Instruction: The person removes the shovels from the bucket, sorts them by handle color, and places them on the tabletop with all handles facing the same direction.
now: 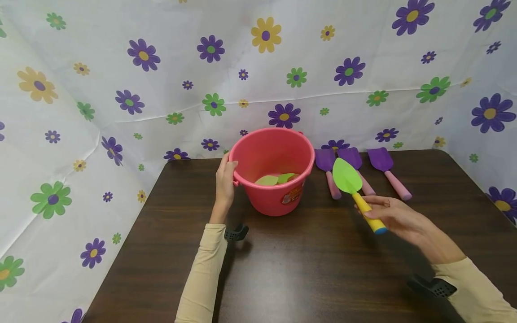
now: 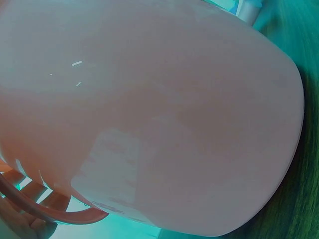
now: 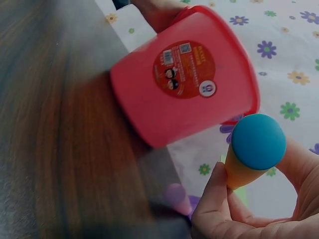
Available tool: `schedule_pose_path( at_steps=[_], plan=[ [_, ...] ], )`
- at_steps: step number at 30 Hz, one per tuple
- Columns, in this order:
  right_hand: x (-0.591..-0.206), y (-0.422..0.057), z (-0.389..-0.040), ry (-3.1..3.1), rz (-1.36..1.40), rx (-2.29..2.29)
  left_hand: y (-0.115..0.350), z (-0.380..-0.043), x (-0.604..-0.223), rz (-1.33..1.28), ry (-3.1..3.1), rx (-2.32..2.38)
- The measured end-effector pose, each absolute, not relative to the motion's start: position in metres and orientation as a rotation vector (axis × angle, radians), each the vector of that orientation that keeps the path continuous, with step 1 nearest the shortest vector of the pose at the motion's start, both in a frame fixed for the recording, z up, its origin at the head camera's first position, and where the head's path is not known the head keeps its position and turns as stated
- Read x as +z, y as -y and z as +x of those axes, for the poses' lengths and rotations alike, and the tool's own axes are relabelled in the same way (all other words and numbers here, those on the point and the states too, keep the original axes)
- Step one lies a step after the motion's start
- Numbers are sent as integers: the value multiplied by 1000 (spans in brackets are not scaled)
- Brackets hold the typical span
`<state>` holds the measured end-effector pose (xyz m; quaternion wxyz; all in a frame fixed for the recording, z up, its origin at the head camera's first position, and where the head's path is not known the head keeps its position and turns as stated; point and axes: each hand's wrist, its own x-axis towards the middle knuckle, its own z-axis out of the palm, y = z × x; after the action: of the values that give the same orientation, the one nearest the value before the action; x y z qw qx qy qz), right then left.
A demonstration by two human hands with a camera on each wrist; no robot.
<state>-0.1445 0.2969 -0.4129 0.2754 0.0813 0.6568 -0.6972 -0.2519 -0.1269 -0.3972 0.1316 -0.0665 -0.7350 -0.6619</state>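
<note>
Cloth (image 1: pixel 234 22) patterned with purple, yellow and green flowers hangs behind the pink bucket (image 1: pixel 268 202) and to either side of it. Under the bucket spreads a dark wooden table (image 1: pixel 282 269), and the bucket sits toward its far edge. Beige sleeves (image 1: pixel 203 273) reach in from the bucket's near side, one on its left and one on its right. The left hand (image 1: pixel 224 184) is at the bucket's left side, its fingers hooked round the rim and grasping it. The right hand (image 1: pixel 396 217), well to the bucket's right, pinches a yellow-handled trowel (image 1: pixel 358 200) between thumb and fingers. That trowel is held above the table to the bucket's right, its green, leaf-shaped blade pointing away from the person. Beyond it, also right of the bucket, lie three purple shovels (image 1: pixel 332 185) with pink handles. Inside the bucket are flat green pieces (image 1: pixel 286 178), partly hidden by its near wall. A round label (image 3: pixel 184 74) is stuck on the bucket's outside.
</note>
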Motion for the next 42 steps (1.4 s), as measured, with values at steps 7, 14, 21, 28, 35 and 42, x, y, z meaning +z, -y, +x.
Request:
schedule_pose_path(
  at_steps=[7, 14, 21, 28, 35, 42],
  plan=[
    [-422, -301, -141, -1714, 220, -1882, 128, -252, -398, -205, 2137, -1925],
    [-431, -302, -139, -1732, 206, -1861, 128, -252, -397, -194, 2138, -1938],
    [-438, -305, -134, -1772, 224, -1827, 127, -252, -396, -196, 2141, -1949],
    [-441, -304, -132, -1838, 217, -1783, 129, -251, -397, -181, 2155, -1915],
    [-442, -306, -130, -1870, 237, -1731, 128, -251, -398, -194, 2141, -1907],
    [-442, -308, -126, -1892, 227, -1680, 128, -252, -399, -197, 2139, -1903]
  ],
)
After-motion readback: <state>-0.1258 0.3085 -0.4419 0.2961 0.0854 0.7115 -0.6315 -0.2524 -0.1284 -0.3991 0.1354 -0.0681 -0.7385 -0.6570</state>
